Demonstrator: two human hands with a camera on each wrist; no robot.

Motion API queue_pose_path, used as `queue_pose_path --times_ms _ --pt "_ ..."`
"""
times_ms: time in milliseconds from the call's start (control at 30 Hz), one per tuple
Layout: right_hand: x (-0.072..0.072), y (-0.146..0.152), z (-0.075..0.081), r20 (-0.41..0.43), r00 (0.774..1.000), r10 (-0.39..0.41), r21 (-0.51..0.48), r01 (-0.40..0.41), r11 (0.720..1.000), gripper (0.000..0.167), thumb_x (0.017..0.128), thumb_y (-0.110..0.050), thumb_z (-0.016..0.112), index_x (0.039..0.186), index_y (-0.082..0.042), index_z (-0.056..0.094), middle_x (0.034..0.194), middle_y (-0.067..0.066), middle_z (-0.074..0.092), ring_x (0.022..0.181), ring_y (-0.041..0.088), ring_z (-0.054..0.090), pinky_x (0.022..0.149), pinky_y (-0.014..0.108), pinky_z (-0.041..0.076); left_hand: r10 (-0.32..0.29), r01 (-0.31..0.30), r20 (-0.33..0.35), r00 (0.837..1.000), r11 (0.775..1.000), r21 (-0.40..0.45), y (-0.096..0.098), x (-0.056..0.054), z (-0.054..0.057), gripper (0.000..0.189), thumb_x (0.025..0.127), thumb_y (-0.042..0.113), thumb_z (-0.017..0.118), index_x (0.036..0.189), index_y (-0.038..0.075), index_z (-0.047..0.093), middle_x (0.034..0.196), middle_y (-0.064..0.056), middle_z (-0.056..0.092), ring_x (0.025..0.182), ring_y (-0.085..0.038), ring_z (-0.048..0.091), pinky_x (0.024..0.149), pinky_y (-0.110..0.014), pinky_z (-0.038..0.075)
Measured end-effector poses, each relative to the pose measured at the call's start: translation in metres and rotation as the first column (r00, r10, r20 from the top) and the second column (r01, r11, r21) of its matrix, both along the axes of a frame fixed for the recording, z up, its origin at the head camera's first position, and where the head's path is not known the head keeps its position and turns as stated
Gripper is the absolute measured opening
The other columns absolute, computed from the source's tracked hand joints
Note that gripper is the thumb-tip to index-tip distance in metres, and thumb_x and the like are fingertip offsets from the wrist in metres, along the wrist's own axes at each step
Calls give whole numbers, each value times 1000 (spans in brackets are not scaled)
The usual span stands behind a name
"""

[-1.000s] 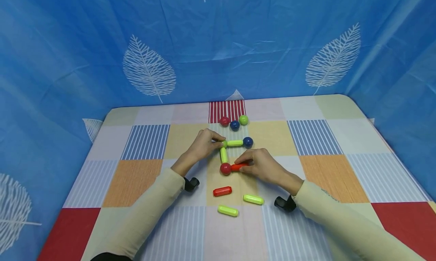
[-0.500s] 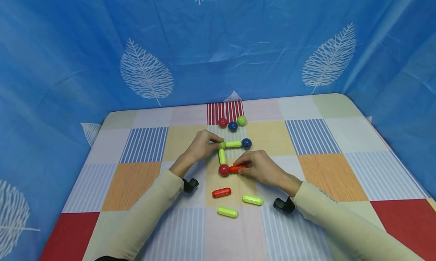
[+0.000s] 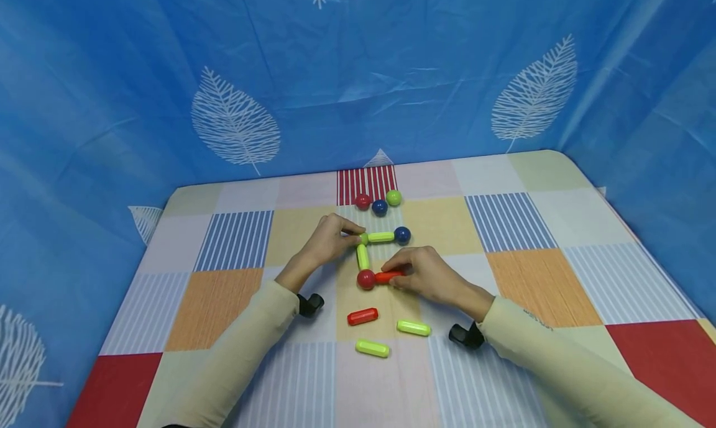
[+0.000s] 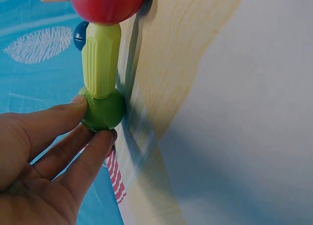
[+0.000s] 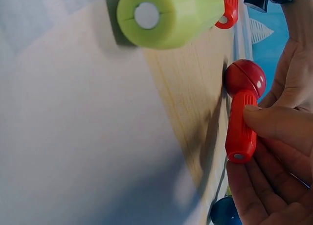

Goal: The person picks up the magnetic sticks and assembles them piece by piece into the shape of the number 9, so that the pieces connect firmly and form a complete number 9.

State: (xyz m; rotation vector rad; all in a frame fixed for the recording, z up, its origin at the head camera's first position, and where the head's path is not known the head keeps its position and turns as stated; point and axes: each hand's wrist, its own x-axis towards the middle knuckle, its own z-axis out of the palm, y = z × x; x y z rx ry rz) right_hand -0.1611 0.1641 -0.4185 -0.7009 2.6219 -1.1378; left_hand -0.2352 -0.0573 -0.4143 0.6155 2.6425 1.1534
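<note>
My left hand (image 3: 326, 241) pinches a green ball (image 4: 103, 111) between thumb and fingers. From that ball one yellow-green magnetic rod (image 3: 381, 236) runs right to a blue ball (image 3: 402, 235), and another yellow-green rod (image 4: 101, 61) runs toward me to a red ball (image 3: 366, 279). With thumb and fingertips, my right hand (image 3: 427, 271) grips a red magnetic rod (image 5: 240, 124), whose far end meets the red ball. The right wrist view shows the rod's free end, a small metal disc. Together the joined pieces form three sides of a square, opening to the right.
Nearer me lie a loose red rod (image 3: 362, 317) and two yellow-green rods, one on the right (image 3: 413, 327) and one in front (image 3: 371, 348). Behind the joined pieces are a red ball (image 3: 362, 202), a blue ball (image 3: 380, 207) and a green ball (image 3: 394, 197). A blue curtain (image 3: 358, 74) hangs beyond the patchwork tablecloth (image 3: 520, 285).
The head view has shifted slightly. Both hands keep their holds on the green ball and the red rod, and the joined pieces stay in the same arrangement.
</note>
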Motion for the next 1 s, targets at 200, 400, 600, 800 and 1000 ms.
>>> queue_pose_path --times_ms 200,400,600,800,1000 --pt "0 0 0 9 1000 -1 2 1 1000 24 82 -3 77 105 -7 76 101 -1 71 90 14 63 80 34 54 1 -1 13 1000 1000 -1 -1 0 -1 20 91 4 69 111 0 74 106 -11 73 105 -23 66 86 -34 54" --pt "1 2 1 0 1000 -12 4 12 1000 24 82 -4 77 106 -8 76 102 -2 71 92 14 64 82 35 54 11 -10 28 1000 1000 -4 0 -1 -1 20 92 5 69 111 1 74 107 -10 73 107 -23 65 85 -33 54" --pt "7 10 6 -19 998 -52 4 52 999 23 84 -6 75 107 -8 75 105 -2 71 97 16 65 86 38 54 12 -12 39 999 1000 -4 0 0 0 21 91 5 69 111 1 74 108 -10 73 107 -23 65 87 -33 54" --pt "25 19 7 -19 999 -34 1 34 999 22 87 -9 74 109 -8 74 105 -2 71 95 16 66 85 37 54 13 -13 45 999 1000 2 0 0 0 21 91 4 69 112 1 73 109 -10 73 107 -23 65 87 -33 54" --pt "52 25 1 -34 999 21 10 -21 1000 21 91 -14 72 110 -8 73 104 -2 70 91 12 64 80 33 54 18 -18 42 999 1000 -5 0 -2 -2 21 91 5 69 112 2 73 108 -9 73 105 -22 65 83 -31 54"
